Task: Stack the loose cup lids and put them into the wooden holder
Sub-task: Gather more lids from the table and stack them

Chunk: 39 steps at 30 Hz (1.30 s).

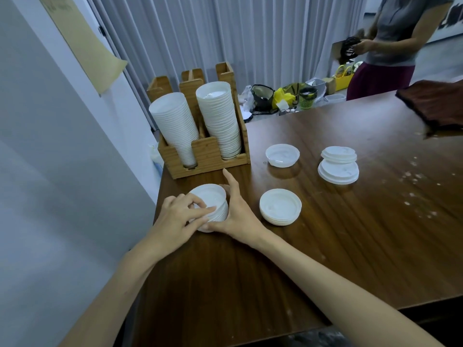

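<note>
I see both hands at the table's [288,271] near left edge, closed round one stack [215,199] of white lids that rests on the wood.

The left hand [175,217] grips the stack's near left side, fingers curled, with thumb and forefinger lying across the top lid. The right hand [239,217] holds the far and right sides, thumb at the stack's base. Its forefinger [231,180] sticks out straight toward the holder [209,156].

The holder stands just beyond the hands, at the table's far left corner, not touched by them. Each of its two front compartments holds a tall white column: the left column [175,126] leans left, and the right column [220,121] is made of lids. I cannot tell what the rear compartments hold.

Loose lids on the table:
- a low pile [280,206] just right of the right hand;
- a single upturned lid [282,155] beyond it, right of the holder;
- two short piles further right, the far pile [338,154] overlapping the near pile [338,172].

Pale specks mark the wood at the right. A brown cloth [436,106] lies at the far right edge. A second person [393,33] stands beyond the table, holding something dark.
</note>
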Each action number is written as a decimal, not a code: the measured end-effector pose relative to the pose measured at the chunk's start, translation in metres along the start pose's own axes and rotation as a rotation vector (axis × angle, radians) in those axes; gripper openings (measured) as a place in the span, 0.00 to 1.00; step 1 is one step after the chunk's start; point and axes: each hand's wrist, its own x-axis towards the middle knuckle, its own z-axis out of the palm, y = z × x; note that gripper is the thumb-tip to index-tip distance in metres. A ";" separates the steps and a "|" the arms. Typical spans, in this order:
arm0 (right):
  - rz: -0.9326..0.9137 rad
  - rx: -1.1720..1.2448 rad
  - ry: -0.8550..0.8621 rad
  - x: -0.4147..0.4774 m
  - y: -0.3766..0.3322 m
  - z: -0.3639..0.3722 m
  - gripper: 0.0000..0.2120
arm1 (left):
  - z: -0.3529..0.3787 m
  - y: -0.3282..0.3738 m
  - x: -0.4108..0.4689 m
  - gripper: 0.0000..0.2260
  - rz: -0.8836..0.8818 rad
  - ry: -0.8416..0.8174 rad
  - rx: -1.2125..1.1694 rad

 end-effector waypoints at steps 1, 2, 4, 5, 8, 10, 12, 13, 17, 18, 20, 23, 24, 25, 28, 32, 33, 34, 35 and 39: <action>0.001 -0.002 0.000 0.000 0.001 0.001 0.56 | 0.001 -0.002 -0.001 0.13 -0.009 -0.020 -0.002; 0.001 -0.004 -0.003 0.000 0.001 0.001 0.56 | 0.002 -0.004 -0.003 0.13 -0.022 -0.039 -0.008; -0.003 -0.005 -0.004 0.000 0.002 0.001 0.56 | 0.004 -0.006 -0.005 0.13 -0.043 -0.059 -0.025; -0.009 -0.005 -0.003 0.000 0.002 0.001 0.56 | 0.005 -0.007 -0.006 0.12 -0.049 -0.060 -0.035; -0.025 0.006 -0.009 0.001 0.002 -0.001 0.56 | 0.005 -0.003 -0.005 0.10 -0.043 -0.050 -0.060; -0.027 0.026 -0.014 0.001 0.002 -0.001 0.55 | 0.004 0.000 -0.002 0.13 -0.038 -0.031 -0.083; -0.030 0.031 -0.015 0.001 0.003 -0.001 0.55 | 0.003 0.005 0.002 0.17 -0.067 -0.044 -0.125; -0.034 0.031 -0.017 0.001 0.003 -0.001 0.55 | 0.004 0.008 0.005 0.18 -0.074 -0.067 -0.127; -0.051 0.022 -0.021 0.002 0.005 -0.003 0.55 | 0.008 0.015 0.009 0.17 -0.060 -0.155 -0.074; -0.052 0.025 -0.021 0.002 0.005 -0.003 0.55 | 0.009 0.016 0.010 0.17 -0.055 -0.151 -0.074; -0.046 0.030 -0.021 0.003 0.006 -0.002 0.55 | 0.009 0.015 0.010 0.16 -0.050 -0.146 -0.051; -0.047 0.035 -0.016 0.003 0.006 -0.001 0.54 | 0.008 0.014 0.008 0.18 -0.032 -0.179 0.043; -0.052 0.034 -0.016 0.004 0.006 -0.001 0.54 | 0.008 0.014 0.006 0.20 -0.023 -0.192 0.075; -0.058 0.032 -0.017 0.003 0.006 -0.001 0.54 | 0.008 0.015 0.004 0.22 -0.016 -0.199 0.099; -0.065 0.022 -0.021 0.003 0.006 -0.002 0.54 | 0.005 0.019 0.003 0.23 -0.008 -0.174 0.143; -0.058 0.023 -0.022 0.003 0.005 -0.003 0.54 | 0.001 0.027 0.006 0.22 0.097 -0.138 0.278; -0.056 0.026 -0.021 0.003 0.005 -0.002 0.53 | 0.001 0.029 0.007 0.20 0.101 -0.133 0.292; -0.056 0.029 -0.018 0.003 0.005 -0.002 0.53 | 0.001 0.030 0.007 0.17 0.101 -0.117 0.292; -0.055 0.031 -0.015 0.003 0.005 -0.002 0.53 | 0.000 0.032 0.008 0.15 0.109 -0.104 0.295; -0.059 0.018 -0.010 0.002 0.004 0.000 0.52 | 0.004 0.036 0.009 0.09 0.179 -0.078 0.455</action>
